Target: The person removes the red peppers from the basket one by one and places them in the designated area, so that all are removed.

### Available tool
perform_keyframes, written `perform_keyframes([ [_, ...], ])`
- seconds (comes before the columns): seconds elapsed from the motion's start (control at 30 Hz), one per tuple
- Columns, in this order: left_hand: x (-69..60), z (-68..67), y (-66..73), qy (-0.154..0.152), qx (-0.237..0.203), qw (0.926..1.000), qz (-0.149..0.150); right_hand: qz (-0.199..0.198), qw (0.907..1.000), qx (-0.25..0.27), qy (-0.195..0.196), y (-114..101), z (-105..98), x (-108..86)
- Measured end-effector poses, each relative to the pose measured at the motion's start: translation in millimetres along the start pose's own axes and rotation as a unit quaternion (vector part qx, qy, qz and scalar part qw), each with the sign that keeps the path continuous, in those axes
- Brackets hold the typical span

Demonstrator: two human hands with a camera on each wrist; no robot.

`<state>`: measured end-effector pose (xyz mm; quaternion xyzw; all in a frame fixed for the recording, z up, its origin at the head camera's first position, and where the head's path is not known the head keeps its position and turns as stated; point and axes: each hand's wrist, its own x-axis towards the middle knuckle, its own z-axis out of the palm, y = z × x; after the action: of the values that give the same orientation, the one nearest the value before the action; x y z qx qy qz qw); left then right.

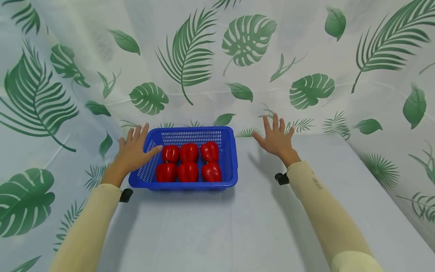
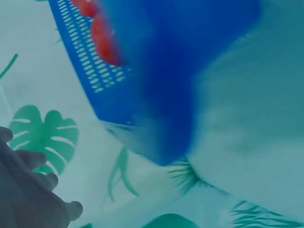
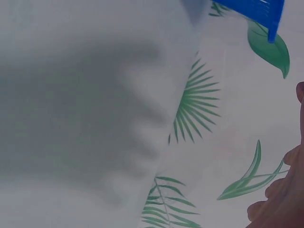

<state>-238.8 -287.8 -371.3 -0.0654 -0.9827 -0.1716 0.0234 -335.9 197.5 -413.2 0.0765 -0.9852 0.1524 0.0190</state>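
A blue plastic basket point(image 1: 183, 185) with slotted walls stands on the white surface. Inside it lie several red bell peppers point(image 1: 188, 172), set in two rows of three. My left hand point(image 1: 132, 153) is over the basket's left side with fingers spread, and nothing is held in it. Whether it touches the rim, I cannot tell. To the right of the basket, my right hand point(image 1: 278, 141) hovers above the surface, fingers spread and holding nothing. In the left wrist view the basket's near corner point(image 2: 171, 95) is blurred. Only a corner of the basket point(image 3: 251, 12) shows in the right wrist view.
A white table point(image 1: 265, 226) carries the basket. Behind it and at both sides hangs a white sheet point(image 1: 204, 109) printed with green leaves. Small black wrist devices point(image 1: 126, 195) show beside both sleeves. The right hand casts a shadow on the table.
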Motion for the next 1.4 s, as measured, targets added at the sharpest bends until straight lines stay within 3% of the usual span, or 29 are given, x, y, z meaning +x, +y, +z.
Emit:
perform_keyframes([
  [0.37, -21.0, 31.5, -18.9, -0.022, -0.031, 0.9993, -0.003, 0.014, 0.9981, 0.058, -0.018, -0.7, -1.7, -0.3],
  [0.67, -33.7, 47.5, -30.7, -0.037, -0.057, 0.9977, -0.004, 0.009, 0.9931, 0.111, -0.036, -2.3, -5.9, 1.3],
  [1.03, -45.2, 52.6, -28.2, -0.041, -0.053, 0.9974, -0.027, -0.011, 0.9864, 0.159, -0.041, -14.5, -8.2, 5.4],
  [1.4, -43.7, 52.7, -25.1, -0.036, -0.017, 0.9989, -0.027, -0.047, 0.9691, 0.233, -0.067, -49.0, -15.9, 5.7],
])
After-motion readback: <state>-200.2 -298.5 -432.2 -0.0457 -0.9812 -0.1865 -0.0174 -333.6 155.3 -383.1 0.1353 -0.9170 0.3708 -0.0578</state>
